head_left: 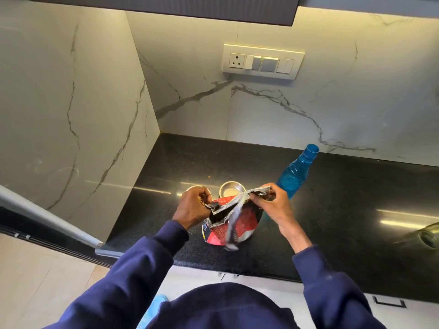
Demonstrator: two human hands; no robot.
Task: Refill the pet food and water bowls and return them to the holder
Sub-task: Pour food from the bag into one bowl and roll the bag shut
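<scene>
A red, foil-lined pet food bag stands on the black countertop near its front edge. My left hand grips the left corner of the bag's open top, and brown kibble shows at its fingers. My right hand pinches the right corner of that top. Just behind the bag stand two small steel bowls: one is in plain sight and holds no food, the other is mostly hidden behind my left hand. A blue water bottle with no cap stands right of the bowls.
A few loose kibble pieces lie on the counter behind the bowls. Marble walls close the counter at the back and left. A switch panel sits on the back wall. A dim rounded object shows at the far right.
</scene>
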